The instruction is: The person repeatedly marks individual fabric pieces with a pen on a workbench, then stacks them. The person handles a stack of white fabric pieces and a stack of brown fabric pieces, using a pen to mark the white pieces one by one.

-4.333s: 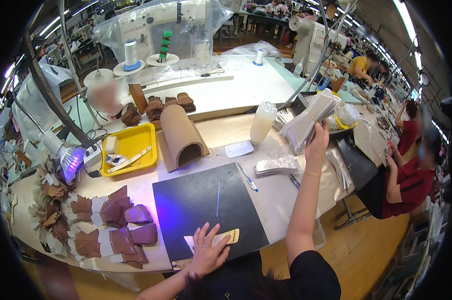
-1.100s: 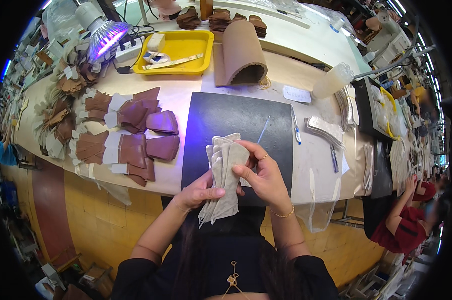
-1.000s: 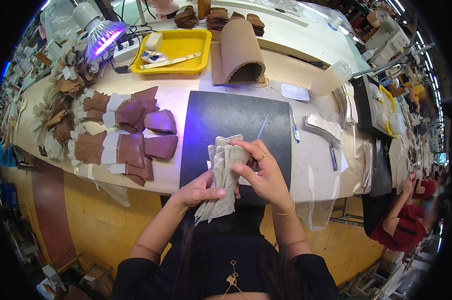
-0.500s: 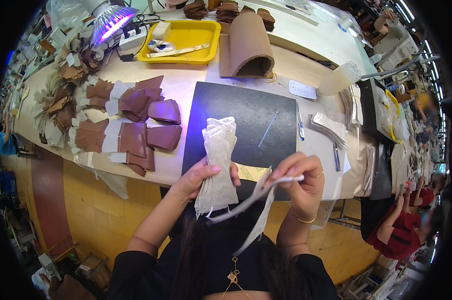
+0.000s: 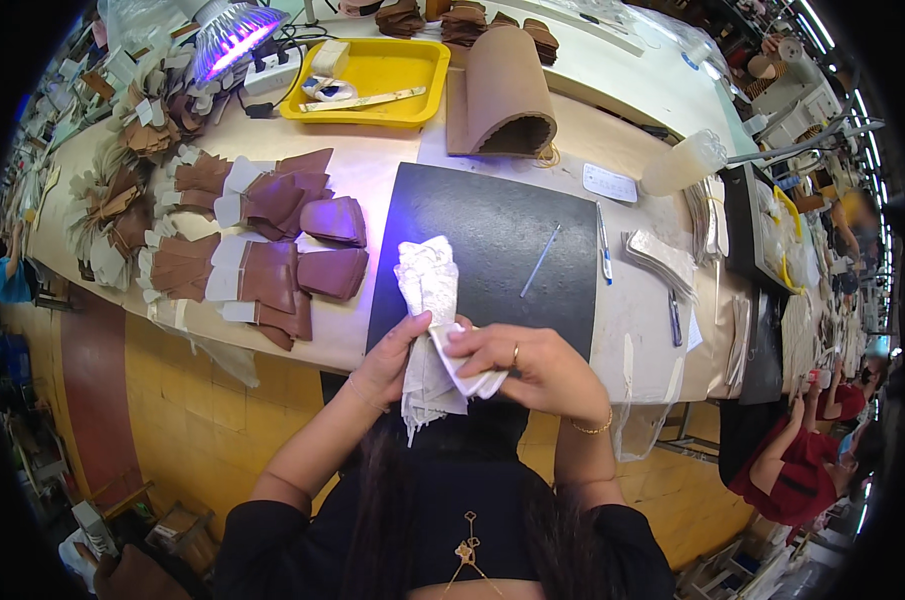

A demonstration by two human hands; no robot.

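Strips (image 5: 429, 275), thin and pale, are up in the person's hands over the near left part of the black mat (image 5: 502, 235), with their near ends past the table's near edge in the view. The left hand (image 5: 386, 366) grips the pile around its middle, thumb on top. The right hand (image 5: 550, 372) pinches some bent bits (image 5: 470, 376) just to the right, touching the pile; I cannot tell if these bits are loose or part of it. To handle them well, the left hand should hold snugly but not squash, as thin strips may slip or crease. The right thumb and fingers should bend the bits softly and feel for two stuck together. The far ends look uneven, so a light tap on the mat could help line them up, well apart from the blue stick (image 5: 540, 262) on the right and the pen (image 5: 604, 245) past it.
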